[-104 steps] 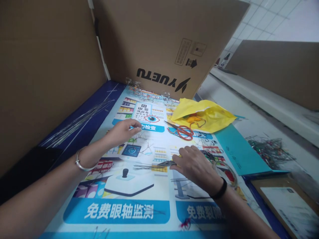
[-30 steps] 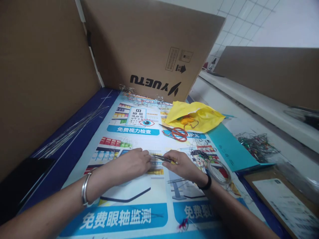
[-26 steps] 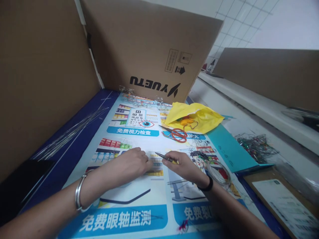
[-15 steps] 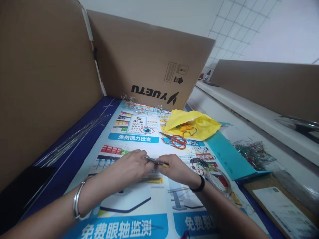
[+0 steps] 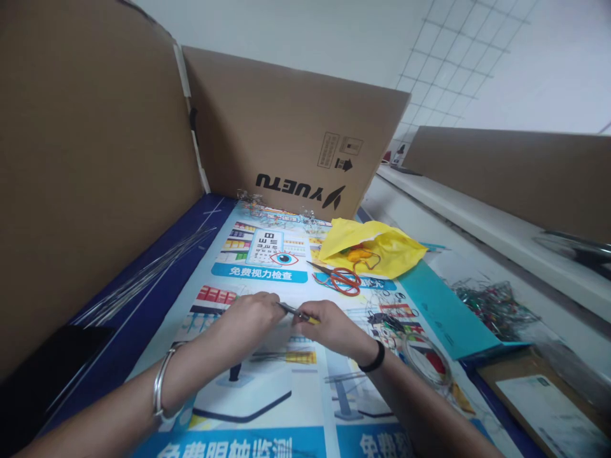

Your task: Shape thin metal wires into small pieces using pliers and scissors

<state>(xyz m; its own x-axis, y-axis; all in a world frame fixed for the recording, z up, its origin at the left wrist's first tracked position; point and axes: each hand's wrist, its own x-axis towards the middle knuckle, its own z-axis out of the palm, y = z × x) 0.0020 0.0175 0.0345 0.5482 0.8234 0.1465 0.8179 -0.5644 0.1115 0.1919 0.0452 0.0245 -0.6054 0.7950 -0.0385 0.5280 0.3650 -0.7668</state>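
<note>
My right hand is wrapped round pliers with a yellow-marked handle, their metal jaws pointing left. The jaw tips reach the curled fingers of my left hand, which is closed in a pinch. Whatever it pinches is hidden or too thin to make out. Both hands are over the printed poster sheet. Beyond them lie orange-handled scissors, beside a yellow bag with orange thread at its mouth.
Straight wires lie on the blue cloth at left, near a black flat object. A wire coil sits right of my right hand. A tangled wire heap is farther right. Cardboard panels wall the back and left.
The camera view has shifted slightly, so the scene sits a little lower and further right. My hands keep the same hold, with the pliers still at my left fingers.
</note>
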